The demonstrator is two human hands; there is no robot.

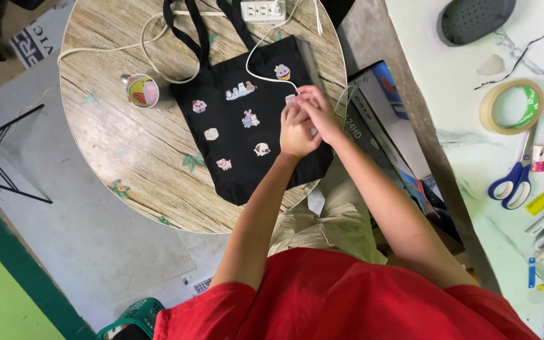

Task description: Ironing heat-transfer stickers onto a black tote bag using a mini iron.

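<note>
Both hands met over the right side of a black tote bag [243, 126] laid on a round wooden table [127, 157].

The left hand [296, 131] and right hand [317, 112] were pressed together, fingers pinched on a small pale object [291, 98] just beside the bag's right edge; what exactly it was could not be told. The bag lay flat, handles toward the table's far edge, its front dotted with small cartoon patches [240, 91]. A white cable [262, 72] ran from a power strip [262, 10] at the far edge down to the hands. A small round tin [141, 90] stood left of the bag. On the marble counter [473, 138] well to the right lay a tape roll [511, 107] and blue-handled scissors [514, 176].
</note>
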